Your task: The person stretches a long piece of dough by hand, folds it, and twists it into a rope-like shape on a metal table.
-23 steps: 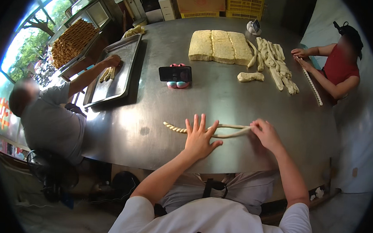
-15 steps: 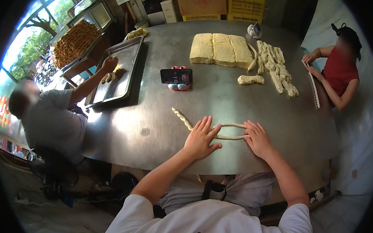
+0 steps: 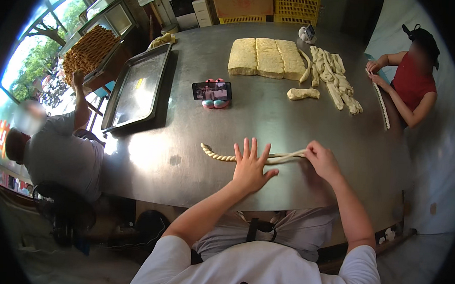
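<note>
A rope of pale dough [image 3: 219,156] lies across the metal table in front of me. To the left of my hands it is tightly twisted; between them its two strands run almost side by side. My left hand [image 3: 250,170] lies flat over the middle of the dough, fingers spread. The rope's right end is pinched between the closed fingers of my right hand [image 3: 321,160], which partly cover it.
A phone on a stand [image 3: 211,91] faces me mid-table. Behind it are a thick dough slab [image 3: 265,57], loose dough strips [image 3: 333,78] and a small dough piece [image 3: 303,94]. A large tray [image 3: 137,88] is at left. Co-workers sit at both sides, the left one reaching toward stacked brown twists [image 3: 92,52].
The rope's left part is now more tightly twisted, and its strands have come closer together. My right hand has gone from flat to pinching. The left co-worker's hand has left the tray.
</note>
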A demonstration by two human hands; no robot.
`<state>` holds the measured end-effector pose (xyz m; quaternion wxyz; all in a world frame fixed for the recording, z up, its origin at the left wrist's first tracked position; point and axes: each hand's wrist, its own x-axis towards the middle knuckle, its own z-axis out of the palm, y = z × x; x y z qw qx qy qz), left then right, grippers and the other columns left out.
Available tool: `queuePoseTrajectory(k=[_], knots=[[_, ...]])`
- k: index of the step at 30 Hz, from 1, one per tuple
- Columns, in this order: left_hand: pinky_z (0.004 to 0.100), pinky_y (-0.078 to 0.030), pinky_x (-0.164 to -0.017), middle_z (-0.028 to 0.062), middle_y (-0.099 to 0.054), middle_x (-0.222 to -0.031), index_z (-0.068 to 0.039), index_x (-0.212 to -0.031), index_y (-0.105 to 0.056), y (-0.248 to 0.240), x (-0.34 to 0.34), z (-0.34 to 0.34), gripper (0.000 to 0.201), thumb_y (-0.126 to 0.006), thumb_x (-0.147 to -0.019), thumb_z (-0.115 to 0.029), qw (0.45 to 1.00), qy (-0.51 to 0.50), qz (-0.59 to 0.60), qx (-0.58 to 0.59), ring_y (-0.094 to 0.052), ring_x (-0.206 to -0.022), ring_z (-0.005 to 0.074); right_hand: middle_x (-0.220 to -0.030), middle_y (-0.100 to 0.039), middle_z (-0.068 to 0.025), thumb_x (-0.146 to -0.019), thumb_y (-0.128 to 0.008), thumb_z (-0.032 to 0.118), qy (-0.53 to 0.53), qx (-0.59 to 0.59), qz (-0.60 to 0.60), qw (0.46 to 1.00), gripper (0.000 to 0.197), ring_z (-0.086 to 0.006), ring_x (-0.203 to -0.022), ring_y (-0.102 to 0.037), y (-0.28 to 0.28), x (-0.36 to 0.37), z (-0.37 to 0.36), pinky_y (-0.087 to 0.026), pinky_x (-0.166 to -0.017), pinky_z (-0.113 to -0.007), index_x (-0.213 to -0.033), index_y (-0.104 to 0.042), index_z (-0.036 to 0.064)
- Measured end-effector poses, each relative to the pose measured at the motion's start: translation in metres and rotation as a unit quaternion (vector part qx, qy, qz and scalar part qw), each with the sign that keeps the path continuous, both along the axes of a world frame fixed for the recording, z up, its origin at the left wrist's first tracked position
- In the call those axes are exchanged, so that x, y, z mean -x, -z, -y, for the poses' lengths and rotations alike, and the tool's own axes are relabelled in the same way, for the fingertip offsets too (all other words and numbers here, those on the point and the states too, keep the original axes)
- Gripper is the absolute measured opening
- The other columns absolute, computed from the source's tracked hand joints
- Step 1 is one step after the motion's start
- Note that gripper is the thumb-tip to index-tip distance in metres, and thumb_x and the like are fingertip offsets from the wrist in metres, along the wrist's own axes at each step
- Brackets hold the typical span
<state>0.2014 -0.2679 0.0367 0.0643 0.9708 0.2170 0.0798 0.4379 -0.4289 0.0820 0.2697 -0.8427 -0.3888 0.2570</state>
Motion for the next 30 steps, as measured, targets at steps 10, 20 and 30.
queuePoseTrajectory(k=[10,20,30], knots=[[0.0577,-0.022,-0.136,0.0338,-0.034,-0.174,-0.017,-0.172,-0.042,-0.001,0.002,0.010,0.095,-0.059,-0.100,-0.076,0.998,0.046,-0.029,-0.018,-0.027,-0.166,0.0496,-0.127,-0.079,-0.0143,-0.104,-0.070,0.023,-0.084,-0.109,0.087,0.987,0.019,-0.0365,-0.138,-0.066,0.035,-0.002,0.037,-0.043,-0.121,-0.051,-0.110,-0.068,0.0055],[0.0688,-0.023,-0.131,0.0335,-0.034,-0.175,-0.009,-0.169,-0.044,-0.001,0.015,0.021,0.093,-0.059,-0.103,-0.072,0.995,0.097,-0.001,-0.001,-0.024,-0.167,0.0500,-0.159,-0.063,-0.0148,-0.107,-0.068,0.022,-0.145,-0.075,0.097,0.982,0.018,-0.0342,-0.154,-0.051,0.044,0.000,0.052,-0.028,-0.131,-0.062,-0.120,-0.070,0.0089],[0.0555,-0.022,-0.136,0.0340,-0.033,-0.175,0.000,-0.169,-0.041,-0.009,-0.009,0.006,0.094,-0.055,-0.106,-0.069,0.992,0.127,0.005,0.026,-0.025,-0.167,0.0474,-0.156,-0.063,-0.0132,-0.105,-0.069,0.021,-0.168,-0.101,0.175,0.965,0.017,-0.0341,-0.153,-0.052,0.056,-0.003,0.054,-0.041,-0.125,-0.054,-0.113,-0.063,0.0075]])
